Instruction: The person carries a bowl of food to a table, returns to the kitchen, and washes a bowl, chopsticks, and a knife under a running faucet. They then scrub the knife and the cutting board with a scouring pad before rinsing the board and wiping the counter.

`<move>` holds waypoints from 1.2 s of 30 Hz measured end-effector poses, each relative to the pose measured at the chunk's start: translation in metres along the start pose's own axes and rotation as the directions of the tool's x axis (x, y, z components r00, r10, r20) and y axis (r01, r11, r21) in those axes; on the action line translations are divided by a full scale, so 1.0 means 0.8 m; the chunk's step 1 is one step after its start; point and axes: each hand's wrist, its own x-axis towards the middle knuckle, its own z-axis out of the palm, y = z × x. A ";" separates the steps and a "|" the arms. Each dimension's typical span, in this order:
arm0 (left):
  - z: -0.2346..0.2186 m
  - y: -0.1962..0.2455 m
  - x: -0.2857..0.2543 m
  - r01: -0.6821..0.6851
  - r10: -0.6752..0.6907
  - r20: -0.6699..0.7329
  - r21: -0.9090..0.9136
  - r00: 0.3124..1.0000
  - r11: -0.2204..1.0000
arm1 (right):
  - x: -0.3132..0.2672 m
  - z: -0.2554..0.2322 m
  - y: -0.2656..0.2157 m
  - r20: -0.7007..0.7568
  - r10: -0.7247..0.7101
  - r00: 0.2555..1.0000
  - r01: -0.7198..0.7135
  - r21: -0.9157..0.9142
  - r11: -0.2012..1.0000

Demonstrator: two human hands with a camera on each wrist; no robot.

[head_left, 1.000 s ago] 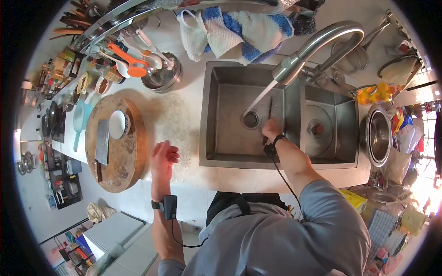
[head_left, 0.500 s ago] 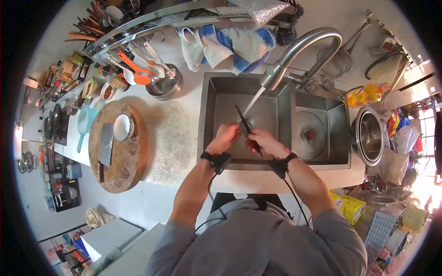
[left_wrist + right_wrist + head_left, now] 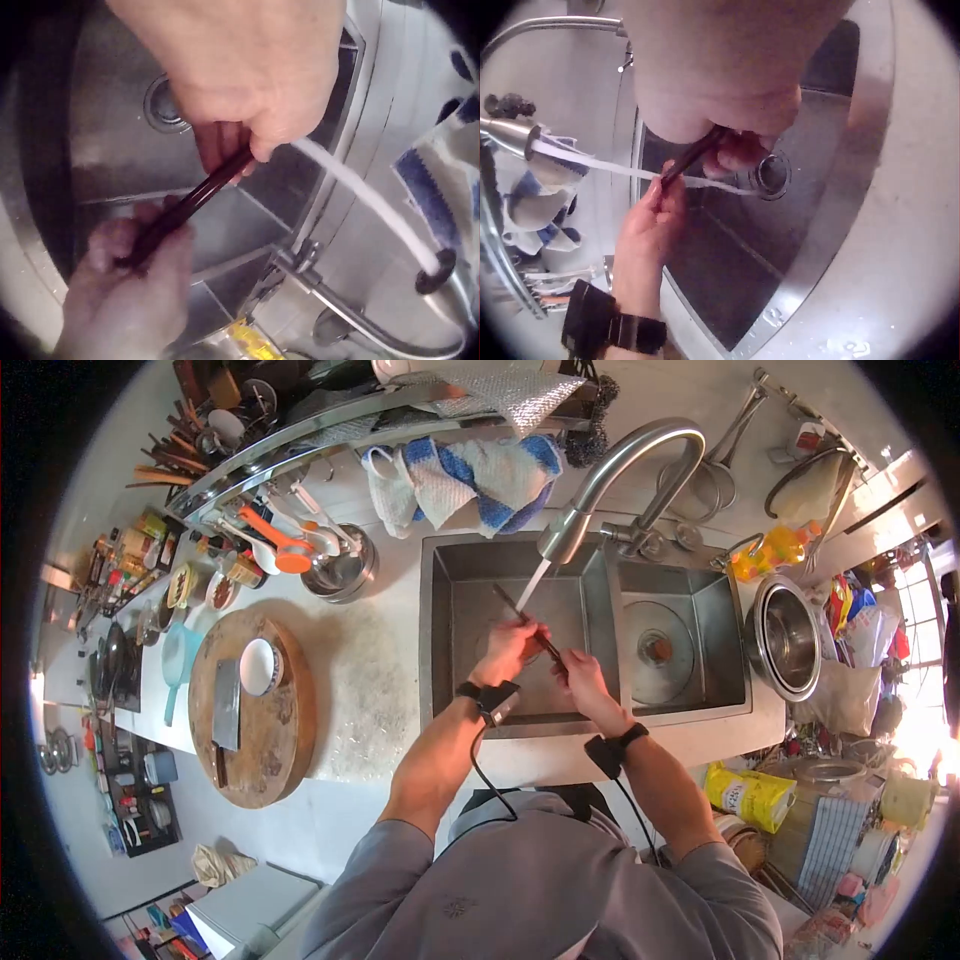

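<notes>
A thin dark stick-like item [image 3: 547, 645], looking like a slotted pair of sticks in the left wrist view [image 3: 196, 196], slants across the larger sink basin [image 3: 470, 600]. My left hand [image 3: 507, 650] pinches it around its middle, close to the water stream [image 3: 532, 584]. The lower end is gripped by my right hand [image 3: 588, 685]. In the right wrist view, the fingers of my left hand [image 3: 654, 221] hold one end of the dark item [image 3: 694, 155], while my right hand [image 3: 720, 82] curls round the other. Water runs from the faucet [image 3: 565, 532] beside both hands.
On the left, a round wooden board [image 3: 285, 735] bears a cleaver [image 3: 227, 705] and a white bowl [image 3: 257, 667]. A metal pot [image 3: 340, 575] with utensils stands behind. Steel bowls [image 3: 752, 645] are right of the sink. Towels [image 3: 450, 485] hang above the basin.
My left hand has come from the counter over the sink and taken hold of the dark item. My right hand has raised it from the basin, and the head view has shifted.
</notes>
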 end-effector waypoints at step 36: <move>-0.001 0.005 0.012 -0.063 0.063 -0.010 0.004 0.998 0.998 | -0.018 0.007 0.009 -0.046 -0.502 0.864 0.430 -0.453 0.781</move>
